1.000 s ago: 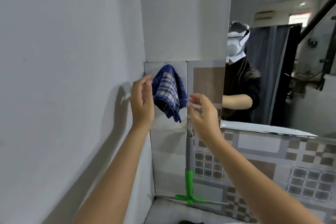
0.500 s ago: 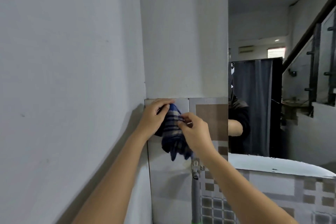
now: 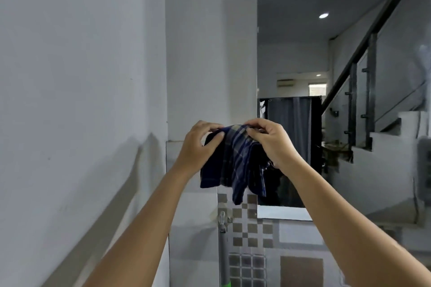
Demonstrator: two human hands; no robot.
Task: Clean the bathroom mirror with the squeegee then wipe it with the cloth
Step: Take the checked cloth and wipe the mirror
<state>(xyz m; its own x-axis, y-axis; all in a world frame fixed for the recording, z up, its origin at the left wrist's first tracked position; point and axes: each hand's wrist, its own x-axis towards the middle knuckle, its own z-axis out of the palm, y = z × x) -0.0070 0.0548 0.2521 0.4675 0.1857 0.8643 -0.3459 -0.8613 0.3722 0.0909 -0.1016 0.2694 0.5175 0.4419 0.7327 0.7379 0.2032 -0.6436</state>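
Note:
A blue plaid cloth (image 3: 233, 165) hangs in front of me, held up at chest height by both hands. My left hand (image 3: 198, 147) pinches its upper left edge and my right hand (image 3: 271, 142) grips its upper right edge. The bathroom mirror (image 3: 349, 65) fills the wall to the right, its left edge just behind my right hand. The squeegee (image 3: 222, 244), with a grey handle and a green lower part, stands upright against the tiled wall below the cloth; its blade is out of view.
A white wall (image 3: 81, 100) runs close along the left side and meets the tiled back wall (image 3: 256, 251) in a corner. The mirror reflects a dark curtain, a staircase with a black railing and a ceiling light.
Both hands have taken the cloth off the wall and lifted it to the right, toward the mirror. My view has tilted upward, so the squeegee's green blade has dropped out of sight.

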